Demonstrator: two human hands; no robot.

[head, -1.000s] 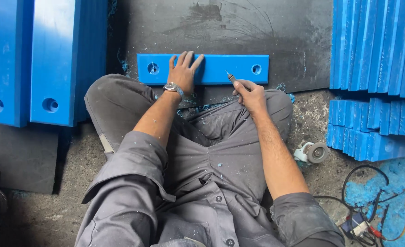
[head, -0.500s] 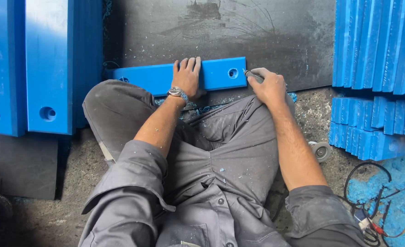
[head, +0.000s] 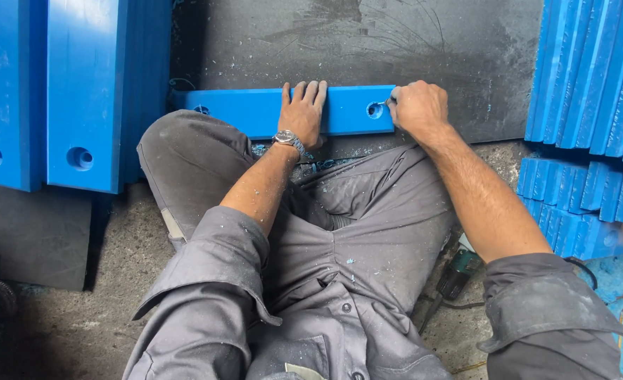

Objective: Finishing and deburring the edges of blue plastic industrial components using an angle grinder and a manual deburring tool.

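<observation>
I'm sitting on the floor with a blue plastic bar [head: 255, 111] lying across in front of my knees, on the dark mat [head: 431, 49]. My left hand [head: 302, 112] lies flat on its middle, fingers spread. My right hand [head: 417, 107] is curled tight round a small metal tool [head: 389, 101] at the bar's right-end hole [head: 374, 110]. More blue bars [head: 593, 77] are stacked far right.

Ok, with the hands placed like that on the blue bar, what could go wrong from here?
1. The right hand works a thin metal tool at the hole near the end of the blue bar; if it slips, the point could jab toward the left hand, which lies flat on the bar close by.
2. The bar rests on the dark mat held by that one palm only, so it might shift.
3. Blue shavings on the trousers could scatter.
</observation>
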